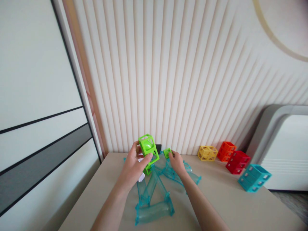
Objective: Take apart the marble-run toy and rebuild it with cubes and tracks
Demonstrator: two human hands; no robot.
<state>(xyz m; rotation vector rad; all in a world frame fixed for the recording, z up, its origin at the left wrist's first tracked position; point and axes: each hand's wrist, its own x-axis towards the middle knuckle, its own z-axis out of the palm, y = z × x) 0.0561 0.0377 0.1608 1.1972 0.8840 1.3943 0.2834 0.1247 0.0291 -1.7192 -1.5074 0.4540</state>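
Note:
My left hand is closed around a bright green open-frame block, raised over the table. A rounded green piece shows inside that block, and its frame runs on down to the right. Gripped by the fingertips of my right hand is a smaller green cube. The two green pieces are apart. Below both hands lie several see-through teal track pieces, some crossing each other. Another green part and a white piece show just beneath my left hand, partly hidden by it.
On the right of the table stand yellow frame blocks, orange ones, red ones and teal ones. A small black object is at the back. A ribbed wall rises behind; a white cabinet is left.

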